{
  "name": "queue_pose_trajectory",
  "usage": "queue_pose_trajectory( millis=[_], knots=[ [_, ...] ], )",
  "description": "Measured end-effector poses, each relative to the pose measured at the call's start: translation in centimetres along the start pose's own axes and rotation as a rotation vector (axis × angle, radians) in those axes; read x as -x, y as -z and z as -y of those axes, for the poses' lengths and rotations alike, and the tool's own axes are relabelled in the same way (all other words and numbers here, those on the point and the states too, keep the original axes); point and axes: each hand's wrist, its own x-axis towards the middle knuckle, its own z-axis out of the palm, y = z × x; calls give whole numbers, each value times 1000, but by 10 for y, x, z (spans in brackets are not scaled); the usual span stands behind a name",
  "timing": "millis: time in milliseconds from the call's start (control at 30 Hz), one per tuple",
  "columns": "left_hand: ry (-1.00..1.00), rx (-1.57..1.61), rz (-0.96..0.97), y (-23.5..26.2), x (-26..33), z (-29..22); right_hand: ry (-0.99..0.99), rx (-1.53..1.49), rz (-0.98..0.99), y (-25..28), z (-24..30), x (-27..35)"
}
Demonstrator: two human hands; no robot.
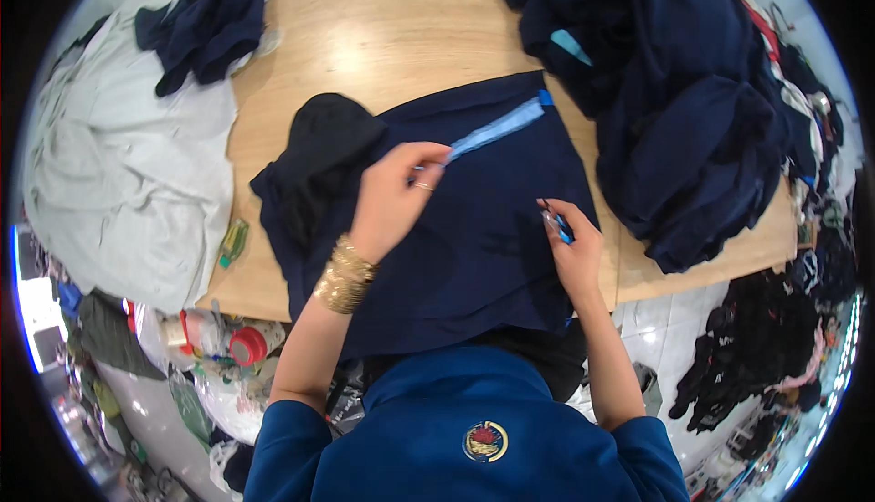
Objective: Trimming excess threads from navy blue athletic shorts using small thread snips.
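A dark navy garment lies spread on the table in front of me, with a black bunched part at its upper left. Across its upper right runs a light blue strip, with a small brighter blue tab by its far end. My left hand, gold bangles on its wrist, pinches the strip's near end. Over the garment's right side, my right hand is closed round a small blue-handled tool that looks like thread snips; the fingers partly hide it.
The wooden table carries a light grey cloth and a navy piece at left. A large navy cloth heap lies at right. A small green object sits near the left front edge. Below stands a red-lidded jar; black clothes lie at lower right.
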Motion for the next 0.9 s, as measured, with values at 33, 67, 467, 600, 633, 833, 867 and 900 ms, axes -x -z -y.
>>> queue_pose_trajectory(
  millis=[33,67,467,600,633,833,867,900],
  knots=[
    [-43,10,68,-20,-8,-4,-66,-29,-44,-1,0,0],
    [-86,19,135,-43,-18,-6,-72,-16,-63,1,0,0],
    [-341,-235,152,-154,-86,12,-450,-448,-135,11,-18,9],
    [-404,-371,153,-157,-83,11,-485,-430,-85,15,-20,7],
    [-434,-405,138,-158,-81,11,-482,-425,-74,16,-21,6],
    [4,181,161,-151,-99,13,-537,-276,51,20,-22,1],
    [37,256,196,-144,-109,16,-539,-278,50,22,-19,-2],
    [97,341,233,-137,-114,13,-534,-261,88,24,-15,-4]
  ],
)
